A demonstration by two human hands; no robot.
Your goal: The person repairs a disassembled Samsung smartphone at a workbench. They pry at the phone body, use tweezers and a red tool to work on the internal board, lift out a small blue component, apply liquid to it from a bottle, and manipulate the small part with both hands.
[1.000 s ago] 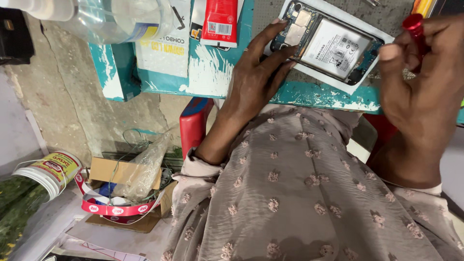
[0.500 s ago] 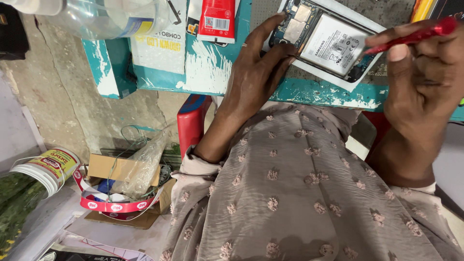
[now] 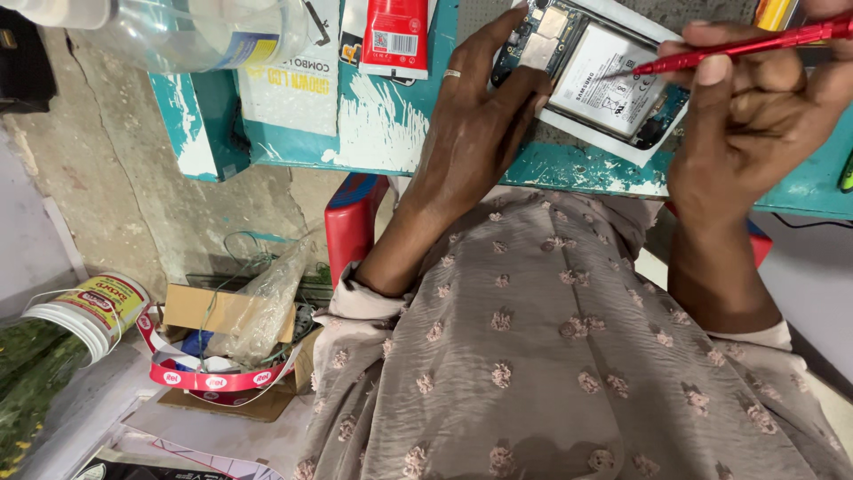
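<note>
An opened smartphone (image 3: 597, 76), back cover off with its white battery and circuit board showing, lies on a white pad on the teal workbench (image 3: 569, 169). My left hand (image 3: 480, 116), a ring on one finger, presses down on the phone's left side. My right hand (image 3: 755, 124) grips a slim red screwdriver (image 3: 737, 49). Its tip rests on the battery near the middle of the phone. Both forearms reach up from my lap, which is covered by beige dotted cloth.
A red tube (image 3: 394, 36), a white box (image 3: 289, 67) and a clear plastic bottle (image 3: 191, 31) sit at the bench's left. A red stool (image 3: 351, 222) stands under it. On the floor lie a cardboard box with plastic bags (image 3: 231, 333) and a white jar (image 3: 84, 316).
My right hand turned the red screwdriver from upright to nearly level and brought its tip down onto the phone's battery. My left hand kept pressing the phone.
</note>
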